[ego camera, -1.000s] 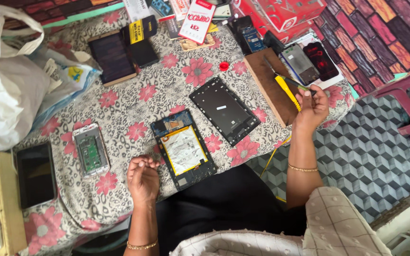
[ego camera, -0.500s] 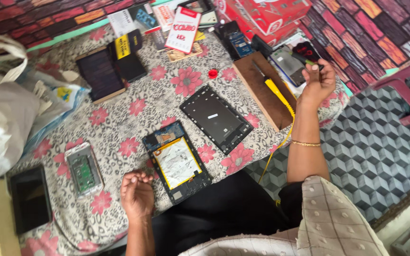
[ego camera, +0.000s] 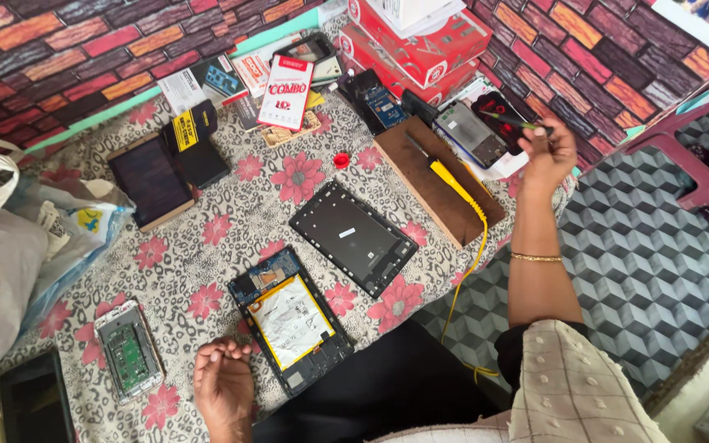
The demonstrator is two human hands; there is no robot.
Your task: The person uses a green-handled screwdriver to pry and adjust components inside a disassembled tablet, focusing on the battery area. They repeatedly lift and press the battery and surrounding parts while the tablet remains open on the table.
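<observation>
Right hand (ego camera: 548,152) raised, fingers pinching screwdriver (ego camera: 509,121)

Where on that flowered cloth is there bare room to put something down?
Bare cloth lies between the dark tablet, the black back cover and the opened tablet, and between that and the small phone frame. The far edge by the red boxes is crowded.

Matt wooden board (ego camera: 441,184), floral cloth (ego camera: 231,230)

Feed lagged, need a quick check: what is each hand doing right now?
Left hand: loosely curled, holding nothing, beside the opened tablet.
Right hand: closed on a thin dark tool.
</observation>
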